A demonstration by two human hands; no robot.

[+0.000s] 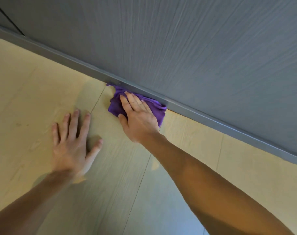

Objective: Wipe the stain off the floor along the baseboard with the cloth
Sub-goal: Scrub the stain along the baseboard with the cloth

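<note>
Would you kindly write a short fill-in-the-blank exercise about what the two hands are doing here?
1. The right hand presses flat on a cloth coloured ____.
2. The cloth's far edge touches the grey ____.
3. The left hand rests with fingers spread on the bare ____.

Missing words: purple; baseboard; floor.

- The cloth (pixel 116 106) lies on the floor (pixel 186 146), its far edge touching the baseboard (pixel 203 114).
- The right hand (pixel 137 116) rests flat on the cloth.
- The left hand (pixel 73 143) lies flat on the floor, left of and nearer than the cloth.
</note>
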